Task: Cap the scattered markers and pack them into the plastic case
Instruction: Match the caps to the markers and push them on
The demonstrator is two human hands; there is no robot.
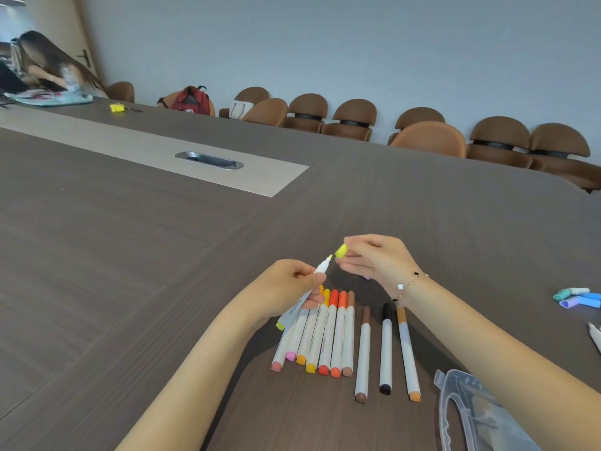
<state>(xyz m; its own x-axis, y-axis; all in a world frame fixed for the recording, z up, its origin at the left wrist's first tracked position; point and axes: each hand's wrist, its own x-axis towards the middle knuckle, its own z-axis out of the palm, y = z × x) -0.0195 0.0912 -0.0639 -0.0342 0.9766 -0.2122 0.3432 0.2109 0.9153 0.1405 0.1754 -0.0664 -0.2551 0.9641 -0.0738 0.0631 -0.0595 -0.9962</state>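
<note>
Above the row of capped markers (328,333) on the tabletop (130,255), the left hand (292,284) grips the yellow marker (305,294) tip-up while the right hand's (374,258) fingers pinch its yellow cap (341,250) just beside the tip, with the plastic case (471,415) lying right of the row.

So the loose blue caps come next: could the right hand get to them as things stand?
Probably yes, once free. The blue caps lie in the open on the table off to its right, nothing between; but the right hand now pinches the yellow cap.

Head-worn camera, angled forward and down (tilted), close over the table (136,255), chairs (354,120) far behind
</note>
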